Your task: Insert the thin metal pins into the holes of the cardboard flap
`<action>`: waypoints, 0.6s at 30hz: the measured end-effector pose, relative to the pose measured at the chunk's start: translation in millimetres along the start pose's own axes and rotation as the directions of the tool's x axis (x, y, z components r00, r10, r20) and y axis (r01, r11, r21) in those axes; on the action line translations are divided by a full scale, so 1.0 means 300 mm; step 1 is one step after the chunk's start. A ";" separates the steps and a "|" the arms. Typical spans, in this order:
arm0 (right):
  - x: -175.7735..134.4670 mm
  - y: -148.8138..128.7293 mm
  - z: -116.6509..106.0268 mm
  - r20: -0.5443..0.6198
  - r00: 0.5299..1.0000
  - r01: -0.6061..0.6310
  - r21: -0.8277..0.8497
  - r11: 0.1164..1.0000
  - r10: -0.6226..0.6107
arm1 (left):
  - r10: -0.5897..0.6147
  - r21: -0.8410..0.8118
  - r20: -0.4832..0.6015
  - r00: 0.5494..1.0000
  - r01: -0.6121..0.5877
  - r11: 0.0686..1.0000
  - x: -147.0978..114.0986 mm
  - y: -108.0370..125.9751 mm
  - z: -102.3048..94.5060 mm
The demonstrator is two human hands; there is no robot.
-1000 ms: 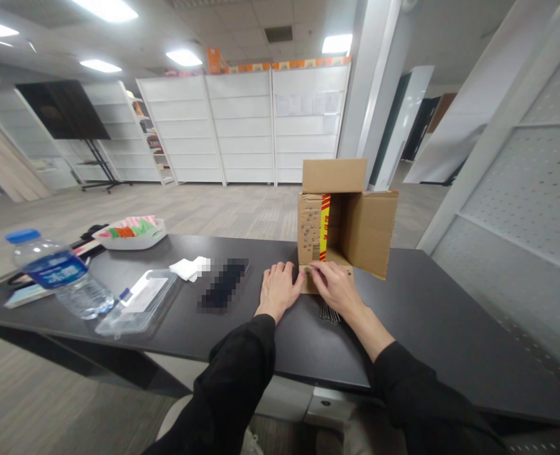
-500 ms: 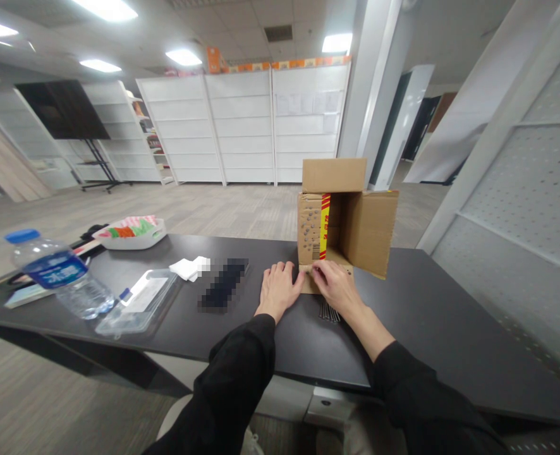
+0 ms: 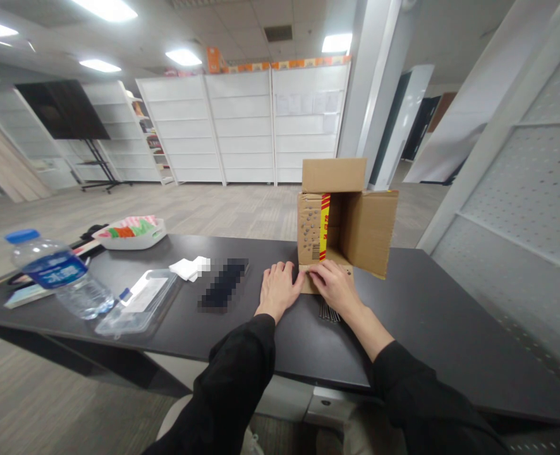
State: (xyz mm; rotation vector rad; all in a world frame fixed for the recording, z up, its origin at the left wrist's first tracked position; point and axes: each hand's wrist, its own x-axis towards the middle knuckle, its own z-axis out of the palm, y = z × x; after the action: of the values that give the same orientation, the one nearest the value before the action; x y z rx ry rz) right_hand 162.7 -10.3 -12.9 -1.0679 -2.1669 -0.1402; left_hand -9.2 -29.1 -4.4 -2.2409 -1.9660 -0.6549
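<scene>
An open cardboard box [image 3: 375, 234] stands on the dark table with its opening toward me. Its left flap carries several grey nail-like heads [image 3: 310, 229] beside a yellow and red tape strip [image 3: 325, 226]. The lower flap [image 3: 310, 285] lies toward me. My left hand [image 3: 279, 289] rests flat at that flap's left side, fingers stretched out, thumb on its edge. Over the same flap, my right hand [image 3: 333, 284] holds its fingertips pinched together close to the left thumb; what they grip is too small to make out. Beneath my right wrist lie several thin metal nails [image 3: 328, 312].
Left of my hands are a blurred-out dark object [image 3: 224, 284], white tissue [image 3: 189, 268], a clear plastic case [image 3: 142, 303] and a water bottle [image 3: 62, 275]. A white basket [image 3: 154, 237] sits behind them. A perforated panel [image 3: 521, 208] borders the right.
My right fingertips have shifted slightly left over the lower flap, closer to my left thumb. My left hand and the box have stayed in place.
</scene>
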 end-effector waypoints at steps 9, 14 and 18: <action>0.002 -0.003 -0.001 0.011 1.000 -0.004 -0.003 1.000 0.004 | -0.019 0.002 0.026 0.999 0.019 1.000 0.001 0.006 -0.006; 0.001 0.002 0.006 0.017 1.000 -0.007 -0.040 0.999 0.008 | -0.013 0.002 0.016 1.000 0.013 1.000 0.001 0.006 -0.004; 0.002 0.004 0.009 0.009 1.000 -0.012 -0.070 0.997 0.012 | -0.011 0.004 0.011 1.000 0.011 1.000 0.000 0.004 -0.001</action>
State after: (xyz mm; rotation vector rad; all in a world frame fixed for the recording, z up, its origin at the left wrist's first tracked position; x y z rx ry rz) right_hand 161.8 -8.1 -14.8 -1.1227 -2.1775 -0.2074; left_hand -8.1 -29.3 -3.8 -2.2377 -1.9846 -0.6400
